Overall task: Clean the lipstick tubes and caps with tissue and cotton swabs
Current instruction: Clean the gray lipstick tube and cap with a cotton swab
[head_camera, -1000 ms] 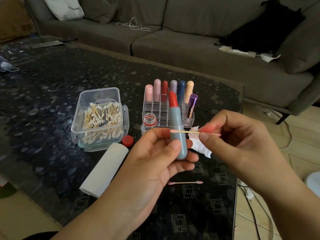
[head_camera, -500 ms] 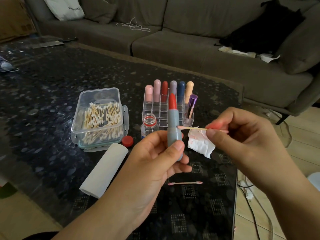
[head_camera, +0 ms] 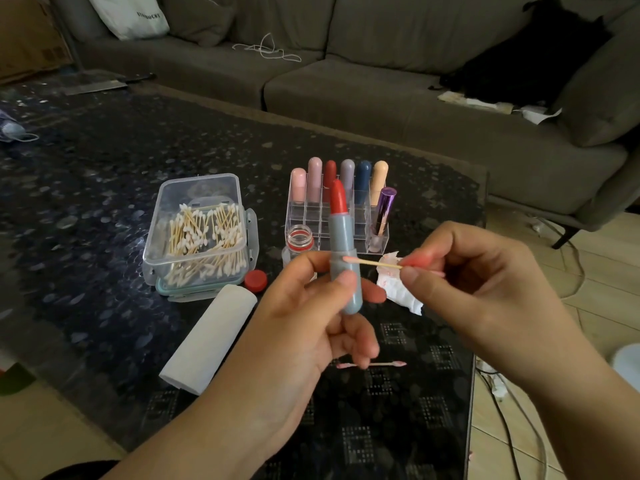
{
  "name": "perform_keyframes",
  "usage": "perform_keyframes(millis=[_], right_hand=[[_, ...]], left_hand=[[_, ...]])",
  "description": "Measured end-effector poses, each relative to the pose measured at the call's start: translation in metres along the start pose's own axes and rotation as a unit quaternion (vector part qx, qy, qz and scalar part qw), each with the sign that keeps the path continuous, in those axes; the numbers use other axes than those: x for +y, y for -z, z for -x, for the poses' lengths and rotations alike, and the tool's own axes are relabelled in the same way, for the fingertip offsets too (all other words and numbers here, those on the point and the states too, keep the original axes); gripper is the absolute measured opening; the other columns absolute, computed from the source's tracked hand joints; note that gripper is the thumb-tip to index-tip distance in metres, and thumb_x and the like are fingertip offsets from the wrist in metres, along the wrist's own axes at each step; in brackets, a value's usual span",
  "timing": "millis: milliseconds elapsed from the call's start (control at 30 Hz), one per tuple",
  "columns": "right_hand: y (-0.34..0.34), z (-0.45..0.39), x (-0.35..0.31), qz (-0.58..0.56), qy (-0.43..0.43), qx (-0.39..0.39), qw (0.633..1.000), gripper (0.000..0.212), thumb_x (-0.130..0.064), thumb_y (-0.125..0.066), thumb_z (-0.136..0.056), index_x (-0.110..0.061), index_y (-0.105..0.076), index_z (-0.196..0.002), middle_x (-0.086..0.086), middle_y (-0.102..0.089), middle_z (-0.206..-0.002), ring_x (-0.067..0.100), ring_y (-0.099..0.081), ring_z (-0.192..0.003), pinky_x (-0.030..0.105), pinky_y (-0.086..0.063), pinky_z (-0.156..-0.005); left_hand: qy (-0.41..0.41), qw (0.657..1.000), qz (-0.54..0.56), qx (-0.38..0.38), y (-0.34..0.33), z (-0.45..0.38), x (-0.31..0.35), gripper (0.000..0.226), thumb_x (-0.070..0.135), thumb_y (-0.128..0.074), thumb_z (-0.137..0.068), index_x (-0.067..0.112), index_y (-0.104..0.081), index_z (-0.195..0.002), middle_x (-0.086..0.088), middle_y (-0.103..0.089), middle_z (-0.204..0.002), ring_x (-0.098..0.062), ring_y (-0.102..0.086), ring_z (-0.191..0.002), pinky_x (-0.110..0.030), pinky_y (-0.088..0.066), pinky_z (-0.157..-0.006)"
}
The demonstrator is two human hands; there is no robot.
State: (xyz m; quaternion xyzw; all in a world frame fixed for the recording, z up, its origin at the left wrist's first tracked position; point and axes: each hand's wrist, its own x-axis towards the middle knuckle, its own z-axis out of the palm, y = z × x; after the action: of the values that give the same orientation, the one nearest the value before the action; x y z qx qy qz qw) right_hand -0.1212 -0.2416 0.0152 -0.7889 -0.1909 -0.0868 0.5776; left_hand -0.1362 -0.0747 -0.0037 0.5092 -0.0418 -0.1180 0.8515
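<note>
Item: grey lipstick tube, red bullet extended, gripped upright above the table by left hand, steadied so the cotton swab pinched in right hand can touch its collar.

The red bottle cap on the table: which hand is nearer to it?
Left. The left hand, holding the lipstick tube, is just right of the red bottle cap. The right hand, pinching a cotton swab, is farther right.

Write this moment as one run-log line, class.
left hand: holds grey lipstick tube upright, red bullet out | right hand: pinches wooden cotton swab, tip on tube
</note>
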Motion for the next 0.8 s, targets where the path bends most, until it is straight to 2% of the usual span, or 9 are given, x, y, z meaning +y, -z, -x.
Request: perform_keyframes(millis=[100, 167, 233, 300, 400, 467, 600, 800], right_hand=[[0.0003, -0.0007, 0.0001, 0.010, 0.000, 0.006, 1.000, 0.007, -0.018, -0.067, -0.074, -0.021, -0.064, -0.068, 0.005, -0.048, -0.054, 0.010, -0.045, -0.051, 0.015, -0.040, -0.051], [0.0023, -0.0012, -0.0007, 0.011, -0.004, 0.020, 1.000, 0.003, -0.019, -0.067, -0.073, -0.019, -0.065, -0.071, 0.010, -0.050, -0.057, 0.013, -0.046, -0.053, 0.017, -0.041, -0.052], [0.0036, -0.0010, 0.0001, 0.012, -0.009, 0.033, 0.999, 0.003, -0.019, -0.067, -0.073, -0.018, -0.065, -0.072, 0.012, -0.051, -0.059, 0.016, -0.047, -0.055, 0.019, -0.042, -0.053], [0.0018, -0.0006, 0.0008, 0.012, -0.007, 0.033, 0.999, 0.003, -0.019, -0.066, -0.074, -0.018, -0.065, -0.072, 0.009, -0.051, -0.058, 0.014, -0.047, -0.054, 0.017, -0.041, -0.052], [-0.0024, 0.0002, 0.0006, 0.015, 0.003, 0.014, 1.000, 0.006, -0.019, -0.067, -0.075, -0.021, -0.065, -0.070, -0.001, -0.049, -0.054, 0.006, -0.044, -0.052, 0.014, -0.038, -0.051], [-0.0018, 0.0001, -0.0008, 0.020, 0.002, 0.010, 1.000, 0.006, -0.019, -0.067, -0.074, -0.020, -0.064, -0.069, -0.001, -0.049, -0.054, 0.006, -0.043, -0.050, 0.013, -0.037, -0.050], [0.0035, -0.0004, -0.0025, 0.016, -0.005, 0.033, 0.999, 0.007, -0.017, -0.066, -0.073, -0.014, -0.061, -0.069, 0.003, -0.044, -0.053, 0.010, -0.039, -0.050, 0.013, -0.036, -0.050], [-0.0040, 0.0009, -0.0033, 0.020, -0.001, 0.000, 1.000, 0.006, -0.018, -0.066, -0.075, -0.016, -0.062, -0.071, 0.008, -0.045, -0.053, 0.009, -0.041, -0.048, 0.013, -0.037, -0.049]], left_hand=[[0.001, 0.999, 0.035, -0.005, -0.0011, 0.0002, 0.0013, 0.023, 0.021, -0.051, -0.079, 0.008, -0.058, -0.098, -0.015, -0.069, -0.082, -0.022, -0.058, -0.049, -0.026, -0.048, -0.046], [-0.008, 1.000, 0.020, 0.004, -0.0018, 0.0001, 0.0016, 0.019, 0.020, -0.060, -0.086, 0.008, -0.058, -0.100, -0.013, -0.070, -0.082, -0.021, -0.059, -0.050, -0.025, -0.048, -0.047], [-0.013, 1.000, -0.005, 0.017, -0.0018, 0.0000, 0.0014, 0.027, 0.020, -0.060, -0.077, 0.008, -0.060, -0.102, -0.008, -0.071, -0.080, -0.018, -0.059, -0.050, -0.023, -0.048, -0.048], [-0.019, 0.999, -0.020, 0.022, -0.0009, -0.0003, -0.0006, 0.031, 0.020, -0.059, -0.071, 0.007, -0.066, -0.099, -0.006, -0.070, -0.079, -0.016, -0.060, -0.051, -0.022, -0.049, -0.049], [-0.028, 0.998, -0.050, 0.016, -0.0015, -0.0007, -0.0025, 0.019, 0.024, -0.065, -0.078, 0.013, -0.072, -0.091, -0.003, -0.071, -0.079, -0.015, -0.061, -0.054, -0.020, -0.050, -0.052], [-0.031, 0.997, -0.059, 0.026, -0.0024, -0.0009, -0.0035, 0.023, 0.025, -0.065, -0.069, 0.014, -0.073, -0.088, -0.001, -0.071, -0.077, -0.014, -0.061, -0.053, -0.020, -0.049, -0.051], [-0.040, 0.995, -0.082, 0.046, -0.0012, -0.0013, -0.0021, 0.032, 0.026, -0.066, -0.062, 0.012, -0.065, -0.091, 0.003, -0.068, -0.071, -0.014, -0.061, -0.053, -0.021, -0.049, -0.051], [-0.056, 0.988, -0.128, 0.061, -0.0006, -0.0005, -0.0046, 0.032, 0.029, -0.068, -0.062, 0.012, -0.061, -0.088, 0.003, -0.063, -0.060, -0.013, -0.058, -0.051, -0.024, -0.048, -0.053]])
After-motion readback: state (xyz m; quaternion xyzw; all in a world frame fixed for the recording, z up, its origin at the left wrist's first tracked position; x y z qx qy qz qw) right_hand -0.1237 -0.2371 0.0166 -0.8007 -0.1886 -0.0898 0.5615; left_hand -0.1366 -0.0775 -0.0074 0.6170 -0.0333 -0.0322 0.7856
